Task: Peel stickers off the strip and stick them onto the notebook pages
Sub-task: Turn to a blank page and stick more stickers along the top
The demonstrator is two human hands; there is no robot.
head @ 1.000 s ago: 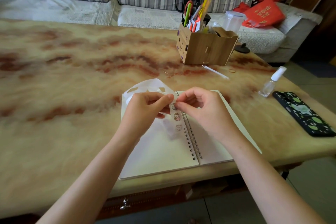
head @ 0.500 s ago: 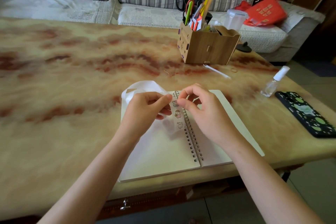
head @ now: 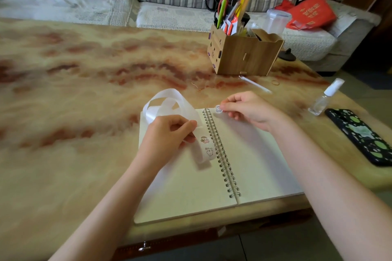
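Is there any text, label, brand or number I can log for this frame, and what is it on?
No text reads clearly here.
red bag: gold print, too blurred to read.
strip: small cartoon pictures, no letters made out.
sticker pinched in the right hand: a drawing, too small to tell any writing.
phone case: green pattern, no words.

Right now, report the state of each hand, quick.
Left hand: closed, gripping the sticker strip.
Right hand: closed, pinching a peeled sticker over the notebook, at its right page's top.
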